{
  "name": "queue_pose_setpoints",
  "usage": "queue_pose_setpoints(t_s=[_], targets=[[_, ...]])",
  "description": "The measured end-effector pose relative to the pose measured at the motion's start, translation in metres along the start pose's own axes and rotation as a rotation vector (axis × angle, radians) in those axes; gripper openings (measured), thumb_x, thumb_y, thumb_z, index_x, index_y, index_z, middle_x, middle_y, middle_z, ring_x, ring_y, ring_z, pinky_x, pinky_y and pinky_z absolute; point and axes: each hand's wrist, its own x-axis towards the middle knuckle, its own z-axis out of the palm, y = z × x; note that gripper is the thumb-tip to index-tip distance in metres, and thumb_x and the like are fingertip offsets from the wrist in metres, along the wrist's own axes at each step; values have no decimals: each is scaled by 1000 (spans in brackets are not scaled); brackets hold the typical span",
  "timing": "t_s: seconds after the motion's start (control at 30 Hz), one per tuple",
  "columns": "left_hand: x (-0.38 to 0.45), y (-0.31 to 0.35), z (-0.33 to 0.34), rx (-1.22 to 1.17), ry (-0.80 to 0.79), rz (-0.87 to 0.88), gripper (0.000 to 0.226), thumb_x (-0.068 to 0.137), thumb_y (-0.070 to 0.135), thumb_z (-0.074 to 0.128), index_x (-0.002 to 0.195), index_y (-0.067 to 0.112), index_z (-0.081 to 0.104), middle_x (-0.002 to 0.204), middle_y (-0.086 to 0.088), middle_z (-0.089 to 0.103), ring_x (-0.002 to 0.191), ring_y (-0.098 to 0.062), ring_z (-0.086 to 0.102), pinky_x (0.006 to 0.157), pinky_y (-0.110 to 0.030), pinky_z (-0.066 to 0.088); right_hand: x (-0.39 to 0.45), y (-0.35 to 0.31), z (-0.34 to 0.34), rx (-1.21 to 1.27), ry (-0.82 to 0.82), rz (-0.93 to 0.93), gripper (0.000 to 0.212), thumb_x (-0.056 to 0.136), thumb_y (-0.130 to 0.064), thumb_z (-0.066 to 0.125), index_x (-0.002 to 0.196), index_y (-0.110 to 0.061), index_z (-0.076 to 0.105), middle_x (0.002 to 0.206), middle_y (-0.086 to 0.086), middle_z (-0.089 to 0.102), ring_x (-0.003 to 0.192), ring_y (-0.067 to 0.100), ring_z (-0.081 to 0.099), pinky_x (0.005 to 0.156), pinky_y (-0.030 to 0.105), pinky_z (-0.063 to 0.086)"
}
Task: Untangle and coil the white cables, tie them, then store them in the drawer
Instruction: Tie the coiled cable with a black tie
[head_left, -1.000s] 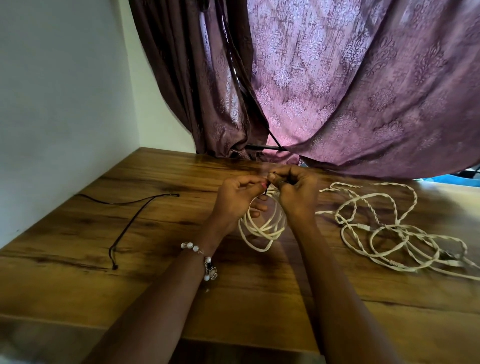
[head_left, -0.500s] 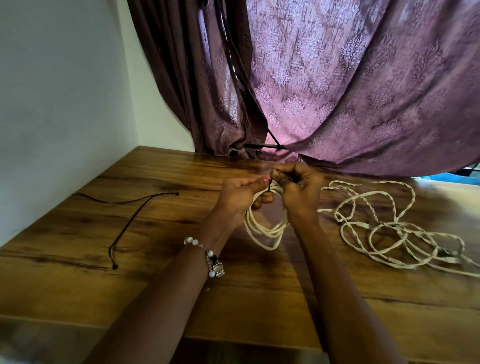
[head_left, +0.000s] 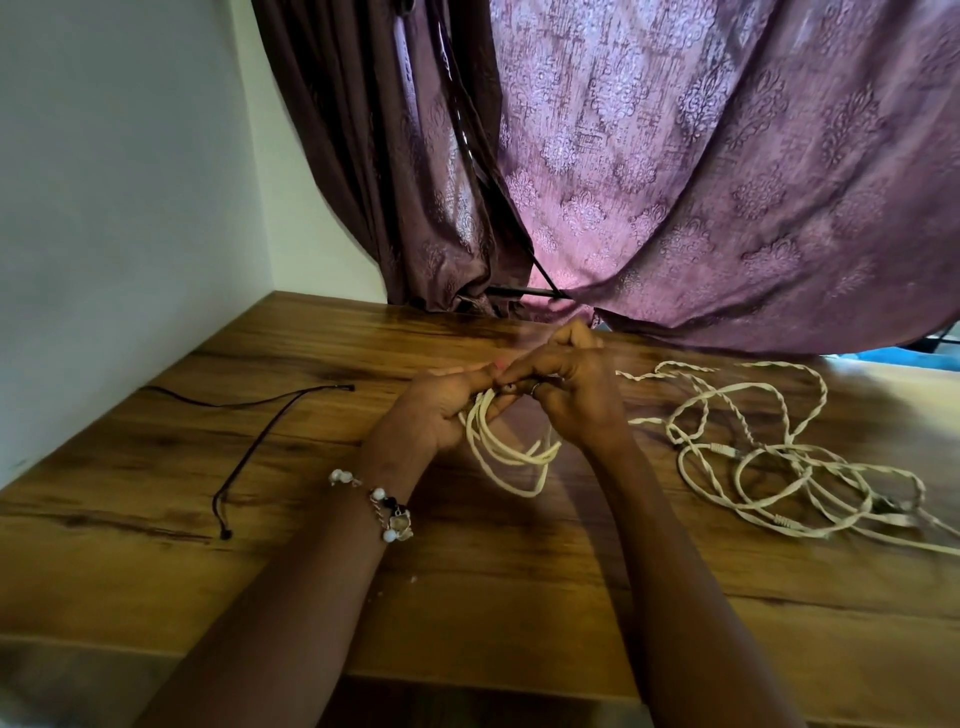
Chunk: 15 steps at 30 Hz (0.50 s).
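At far left of the frame a black cord lies on the worktop, in the same place as one second ago. Left of centre, the left hand, a beaded bracelet on its wrist, grips the top of the coil; its fingers are curled round the white strands, thumb pressed toward the right hand. The coil hangs below both hands at the frame's centre; it was a rounder ring one second ago and is now narrower and longer, its loops bunched together. The right hand, touching the left, pinches something small and dark at the coil's top; what it is cannot be told. Its fingers are curled, and the knuckles now stand higher against the curtain than before. At right, the tangle of twisted white cable rests on the worktop, well apart from the coil and unchanged in shape.
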Motion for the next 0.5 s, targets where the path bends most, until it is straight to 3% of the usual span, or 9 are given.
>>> queue_pose_setpoints(t_s=[0.17,0.27,0.3,0.37,0.43,0.5], targets=[[3,3,-2,120,20,38,6,79,-2,70,85,-3,67,61,-14,68,45,-17,63,41,-20,51,-3,13,-3,60,-86,25,15,72,-24,71,85,-21,78,77,-10,73,81,12,41,71,27,39],[4,-3,-1,177,46,130,5,80,-1,70,76,1,69,53,-9,65,37,-11,55,39,-17,47,-5,13,-9,239,-204,204,22,69,-5,79,89,-13,77,83,-7,69,86,17,53,73,22,47],[5,-5,0,176,36,158,7,80,-2,69,74,1,69,52,-9,64,36,-10,54,39,-16,47,-4,11,-12,379,-191,292,22,70,1,77,89,-10,76,84,-4,69,87,16,59,75,22,50],[5,-8,2,177,-1,219,9,79,-3,69,72,2,70,54,-11,64,39,-11,54,43,-18,47,-3,5,-14,629,-15,432,21,76,6,71,88,-11,75,86,0,73,85,15,66,79,27,55],[6,-10,3,195,-35,275,5,78,-3,71,75,1,72,59,-14,65,44,-13,55,47,-18,48,-1,4,-12,747,137,578,14,86,-2,64,90,-11,73,85,2,74,83,19,68,79,33,56],[6,-11,2,220,-73,339,8,77,-5,71,84,-1,71,62,-13,67,47,-13,58,48,-17,50,-1,6,-10,770,55,731,18,92,-13,57,84,-11,74,80,8,73,76,24,66,76,39,56]])
